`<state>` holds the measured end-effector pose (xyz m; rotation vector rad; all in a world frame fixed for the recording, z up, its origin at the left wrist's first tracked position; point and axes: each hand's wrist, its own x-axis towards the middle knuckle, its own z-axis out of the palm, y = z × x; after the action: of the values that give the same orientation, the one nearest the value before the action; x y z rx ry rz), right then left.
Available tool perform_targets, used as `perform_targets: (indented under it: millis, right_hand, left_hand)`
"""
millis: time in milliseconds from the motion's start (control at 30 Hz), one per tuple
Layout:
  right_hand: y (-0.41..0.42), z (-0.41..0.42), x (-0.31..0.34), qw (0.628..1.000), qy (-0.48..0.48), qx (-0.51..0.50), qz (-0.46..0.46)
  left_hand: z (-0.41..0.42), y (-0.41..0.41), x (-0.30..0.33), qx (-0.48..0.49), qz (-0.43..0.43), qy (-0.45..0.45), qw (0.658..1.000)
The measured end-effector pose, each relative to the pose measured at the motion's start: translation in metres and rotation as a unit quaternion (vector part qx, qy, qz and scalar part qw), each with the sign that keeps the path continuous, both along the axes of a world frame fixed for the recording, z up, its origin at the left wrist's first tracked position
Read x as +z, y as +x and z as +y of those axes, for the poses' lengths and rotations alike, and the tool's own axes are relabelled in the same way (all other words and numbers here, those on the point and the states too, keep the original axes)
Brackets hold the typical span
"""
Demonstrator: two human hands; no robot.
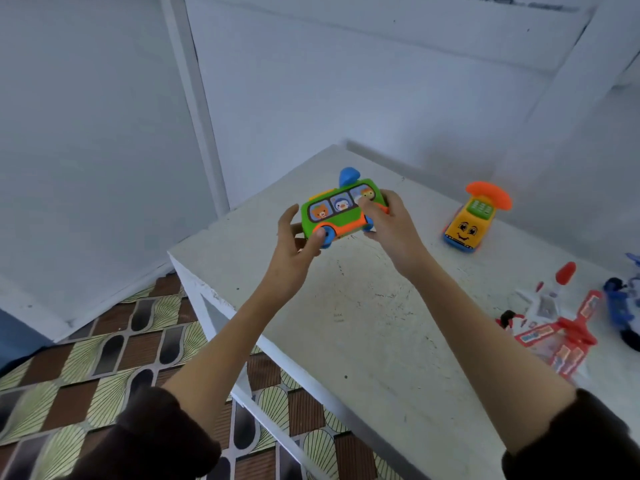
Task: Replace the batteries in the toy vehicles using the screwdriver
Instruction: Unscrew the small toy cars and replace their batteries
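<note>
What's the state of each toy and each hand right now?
Green bus: lifted above the table, held at both ends, side facing camera.
Left hand: grips the bus's left end, thumb on the blue wheel.
Right hand: grips the bus's right end.
Yellow phone car: upright on the table, untouched.
Red-white plane: lying on the table, untouched.
Blue toy: at the frame edge, cut off.

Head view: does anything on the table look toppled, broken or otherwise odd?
Nothing stands out. Both hands, left and right, hold the green toy bus above the table; the yellow toy car stands upright.
</note>
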<state>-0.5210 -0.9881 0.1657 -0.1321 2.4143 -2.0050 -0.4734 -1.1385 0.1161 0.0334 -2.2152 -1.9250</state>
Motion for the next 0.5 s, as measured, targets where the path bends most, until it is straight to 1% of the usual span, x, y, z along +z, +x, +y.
perform_targets:
  millis: [133, 267, 333, 400, 467, 500]
  right_hand:
    - [-0.005, -0.004, -0.026, 0.995, 0.072, -0.042, 0.051]
    - [-0.009, -0.002, -0.051, 0.992, 0.102, -0.062, 0.038]
    - [-0.011, 0.001, -0.059, 0.992, 0.101, -0.059, 0.043]
    - [-0.014, 0.005, -0.063, 0.993, 0.098, -0.04, 0.045]
    - [-0.015, 0.008, -0.062, 0.997, 0.072, -0.017, 0.021]
    - [-0.014, 0.009, -0.061, 0.999, 0.043, -0.005, 0.003]
  left_hand:
    - [-0.004, -0.006, -0.005, 0.023, 0.006, -0.034, 0.999]
    - [-0.003, -0.008, -0.019, 0.022, 0.028, -0.068, 0.997]
    - [-0.002, -0.012, -0.026, 0.019, 0.029, -0.089, 0.995]
    - [-0.001, -0.014, -0.029, 0.002, 0.019, -0.084, 0.996]
    - [-0.002, -0.013, -0.031, -0.02, 0.002, -0.068, 0.997]
    - [-0.002, -0.013, -0.032, -0.028, -0.003, -0.068, 0.997]
